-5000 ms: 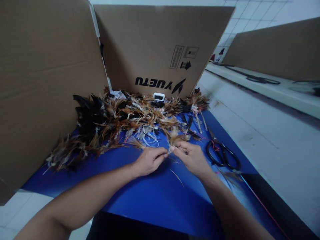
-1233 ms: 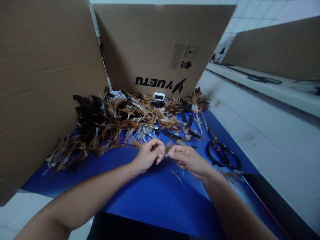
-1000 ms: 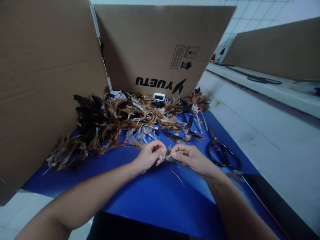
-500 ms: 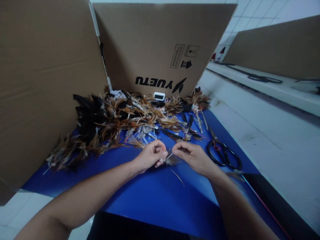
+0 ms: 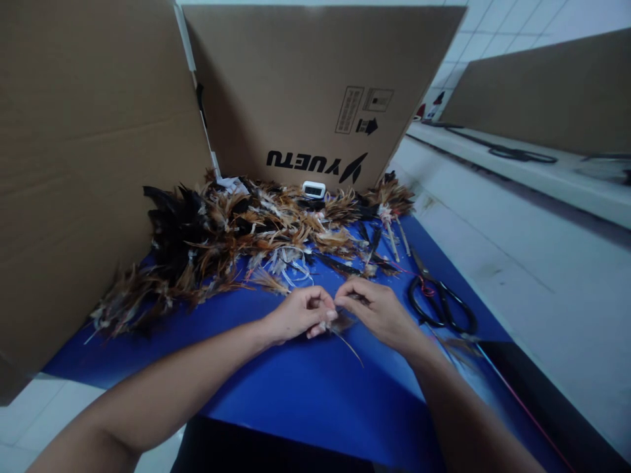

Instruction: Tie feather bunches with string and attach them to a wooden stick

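Observation:
My left hand [image 5: 305, 314] is closed in a pinch around the pale base of a small brown-grey tuft of feathers [image 5: 342, 323]. The tuft's soft ends spread to the right, under my other hand. Right beside it, the thumb and fingers of my right hand [image 5: 369, 305] are pinched together, nearly touching the left fingertips. What sits between the right fingertips is too small to make out. A thin, pale curved quill [image 5: 351, 348] lies on the blue tabletop [image 5: 296, 401] just below the hands.
Brown and black feathers [image 5: 236, 230] are heaped along the back, with white ties [image 5: 296, 263] in front. Black-handled scissors [image 5: 444, 305] lie at the right. A small white digital timer [image 5: 314, 190] stands before the upright cardboard [image 5: 305, 79]. Another cardboard panel [image 5: 98, 164] walls the left.
Both hands have drawn closer together, the left shifting slightly right and down. The pale stem that showed between them is no longer visible. The white ties behind have shifted shape.

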### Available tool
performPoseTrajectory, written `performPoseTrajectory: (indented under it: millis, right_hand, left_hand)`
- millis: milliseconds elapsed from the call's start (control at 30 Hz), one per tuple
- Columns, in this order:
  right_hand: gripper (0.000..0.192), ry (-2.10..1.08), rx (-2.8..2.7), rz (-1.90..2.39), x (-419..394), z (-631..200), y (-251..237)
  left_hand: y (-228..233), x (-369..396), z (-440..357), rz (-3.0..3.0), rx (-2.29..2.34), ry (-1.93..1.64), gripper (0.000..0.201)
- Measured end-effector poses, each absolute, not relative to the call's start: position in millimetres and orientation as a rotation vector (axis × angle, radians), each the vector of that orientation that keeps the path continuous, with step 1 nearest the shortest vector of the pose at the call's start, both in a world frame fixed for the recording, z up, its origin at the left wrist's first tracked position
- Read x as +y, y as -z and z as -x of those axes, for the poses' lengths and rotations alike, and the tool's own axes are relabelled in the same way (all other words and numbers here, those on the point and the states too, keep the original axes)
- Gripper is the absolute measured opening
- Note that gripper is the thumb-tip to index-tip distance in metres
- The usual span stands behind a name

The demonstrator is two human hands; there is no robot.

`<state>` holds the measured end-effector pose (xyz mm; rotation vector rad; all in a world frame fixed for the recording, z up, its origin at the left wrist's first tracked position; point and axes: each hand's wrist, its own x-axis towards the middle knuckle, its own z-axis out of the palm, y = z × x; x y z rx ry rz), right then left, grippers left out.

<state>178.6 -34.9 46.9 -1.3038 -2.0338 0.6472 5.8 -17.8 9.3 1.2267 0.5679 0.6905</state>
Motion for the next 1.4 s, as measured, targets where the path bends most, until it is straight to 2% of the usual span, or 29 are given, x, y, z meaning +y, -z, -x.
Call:
performPoseTrajectory:
  millis: [533, 900, 1233, 1400]
  right_hand:
    - [0.013, -0.628, -2.036, 1.309, -35.6, -178.8, -47.5]
    - [0.017, -0.644, -2.037, 1.325, -35.9, -178.2, -44.5]
    - [0.012, -0.638, -2.025, 1.326, -35.3, -177.9, -46.4]
    - [0.012, -0.641, -2.041, 1.319, -35.6, -176.6, -44.5]
  left_hand:
    - [-7.9, -16.8, -4.7, -1.202, 0.571, -0.685, 0.031]
    - [-9.2, -16.8, -4.2, -1.189, 0.557, -0.656, 0.041]
    - [-6.9, -15.2, -5.9, -1.204, 0.627, -0.712, 0.031]
    - [-4.7, -15.7, -6.2, -1.262, 0.624, -0.673, 0.035]
